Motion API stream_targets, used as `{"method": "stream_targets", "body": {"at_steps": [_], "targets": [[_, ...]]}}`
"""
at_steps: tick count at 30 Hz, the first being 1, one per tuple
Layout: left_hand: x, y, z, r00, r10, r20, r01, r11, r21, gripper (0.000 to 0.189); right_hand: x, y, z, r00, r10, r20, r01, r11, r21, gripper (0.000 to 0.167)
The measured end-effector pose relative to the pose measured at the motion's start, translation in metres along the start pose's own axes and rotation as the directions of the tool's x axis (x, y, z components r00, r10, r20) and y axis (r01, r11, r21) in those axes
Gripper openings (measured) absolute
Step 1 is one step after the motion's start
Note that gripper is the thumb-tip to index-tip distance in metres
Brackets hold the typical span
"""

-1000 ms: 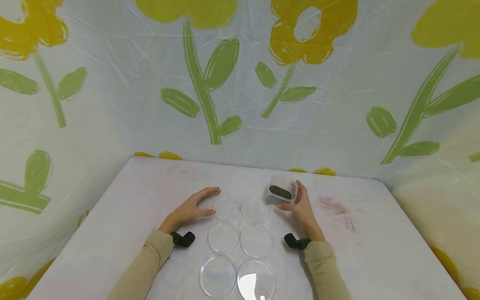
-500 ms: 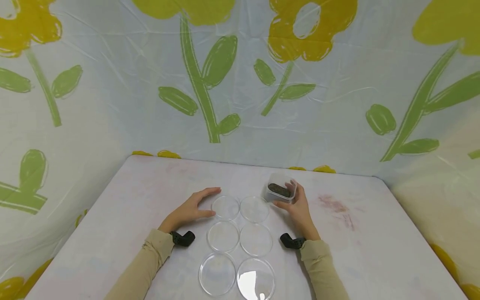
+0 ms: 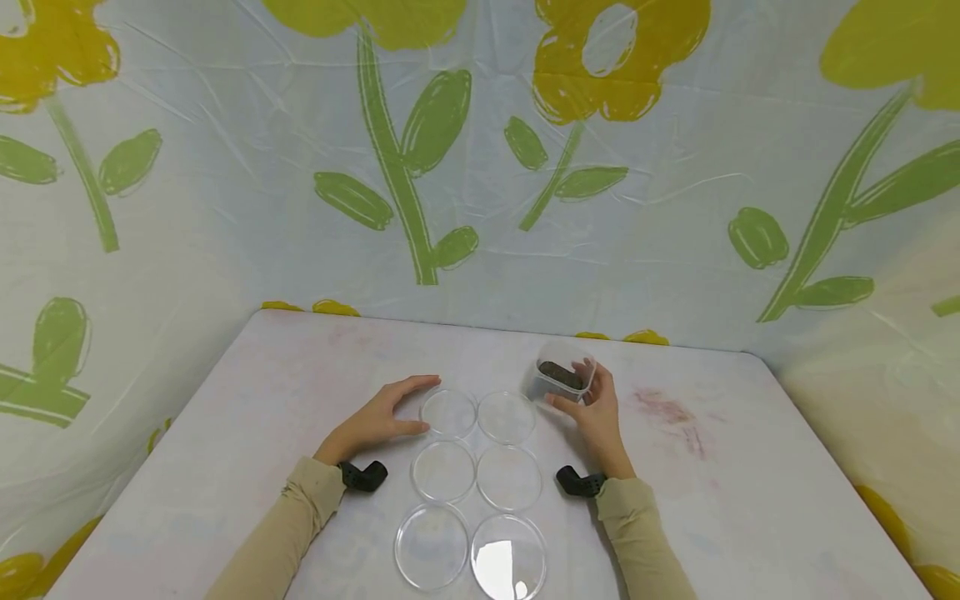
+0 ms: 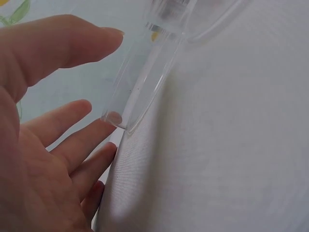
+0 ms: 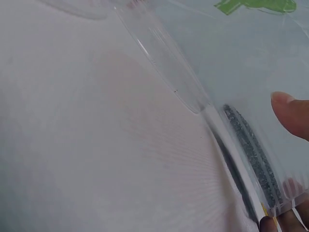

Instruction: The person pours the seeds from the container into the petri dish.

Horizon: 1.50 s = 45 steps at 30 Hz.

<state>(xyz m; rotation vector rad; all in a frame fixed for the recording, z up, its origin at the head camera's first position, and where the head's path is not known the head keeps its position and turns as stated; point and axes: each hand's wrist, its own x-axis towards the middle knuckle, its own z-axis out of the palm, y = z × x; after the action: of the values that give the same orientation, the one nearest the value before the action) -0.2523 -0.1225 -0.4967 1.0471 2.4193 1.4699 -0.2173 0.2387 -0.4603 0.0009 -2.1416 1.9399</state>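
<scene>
My right hand (image 3: 596, 408) holds a small clear plastic tub (image 3: 551, 392) at the back right, thumb at the near side, other fingers round its right side. Dark granules (image 5: 253, 154) lie in the tub; in the head view they form an elongated dark patch. My left hand (image 3: 375, 421) is at the far-left petri dish (image 3: 448, 414), thumb and fingers spread on either side of it. In the left wrist view a fingertip overlaps the rim of the clear dish (image 4: 140, 92), and the thumb stands apart from it.
Several clear petri dishes stand in two columns, including the far-right dish (image 3: 507, 418), close to the tub, and a near-right dish (image 3: 508, 557) with a bright reflection. The white table (image 3: 712, 517) has reddish stains at right. Flower-printed sheeting (image 3: 660, 242) rises behind.
My right hand has shifted left and closed in on the tub, its thumb now at the near wall. The tub has turned slightly. My left hand has hardly moved.
</scene>
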Motion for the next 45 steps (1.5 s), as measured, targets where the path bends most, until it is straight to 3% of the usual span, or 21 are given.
{"method": "stream_targets", "body": {"at_steps": [15, 27, 35, 45], "targets": [[0.0, 0.0, 0.0, 1.0, 0.009, -0.008, -0.009, 1.0, 0.027, 0.071, -0.004, -0.002, 0.003, 0.988, -0.117, -0.097, 0.123, 0.991, 0.057, 0.089], [-0.001, 0.0, -0.001, 0.999, 0.038, -0.018, -0.037, 0.996, 0.082, 0.069, -0.003, -0.008, 0.006, 0.968, -0.243, -0.066, 0.245, 0.969, 0.021, 0.091], [0.001, 0.0, 0.0, 0.999, 0.038, -0.021, -0.036, 0.994, 0.103, 0.067, -0.001, -0.027, 0.009, 0.955, -0.29, -0.054, 0.289, 0.957, -0.031, 0.088], [0.002, -0.004, 0.001, 1.0, 0.018, -0.009, -0.017, 0.998, 0.058, 0.067, -0.001, -0.063, 0.023, 0.911, -0.41, 0.035, 0.411, 0.898, -0.158, 0.087]]}}
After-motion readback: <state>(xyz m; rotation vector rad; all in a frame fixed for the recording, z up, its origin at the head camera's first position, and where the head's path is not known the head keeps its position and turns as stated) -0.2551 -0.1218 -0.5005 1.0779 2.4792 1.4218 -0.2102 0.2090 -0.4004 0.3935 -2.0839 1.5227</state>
